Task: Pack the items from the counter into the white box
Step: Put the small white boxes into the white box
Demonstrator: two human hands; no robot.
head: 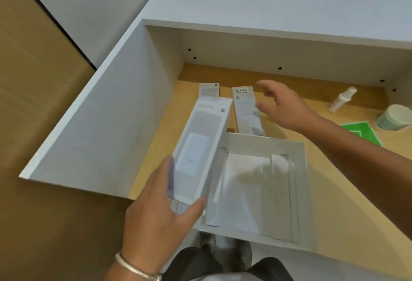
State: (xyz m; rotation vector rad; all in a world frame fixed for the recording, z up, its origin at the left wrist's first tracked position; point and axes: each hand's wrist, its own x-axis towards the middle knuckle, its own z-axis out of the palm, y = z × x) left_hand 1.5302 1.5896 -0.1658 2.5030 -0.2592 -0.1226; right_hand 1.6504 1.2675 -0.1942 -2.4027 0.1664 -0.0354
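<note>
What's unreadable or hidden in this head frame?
- Print on the product box in the left hand: blurred.
- Label text on the narrow box by the right hand: too small.
- White box contents: motion-blurred.
- Jar: cut off by the right edge.

1. Left hand [156, 209]: a flat white product carton [200, 146] is gripped at its near end and held tilted over the open white box [298, 182].
2. Right hand [283, 104]: held open above a narrow white carton [246, 111] lying on the bench [334, 169].
3. A small white packet [209, 89] lies beside the narrow carton.
</note>
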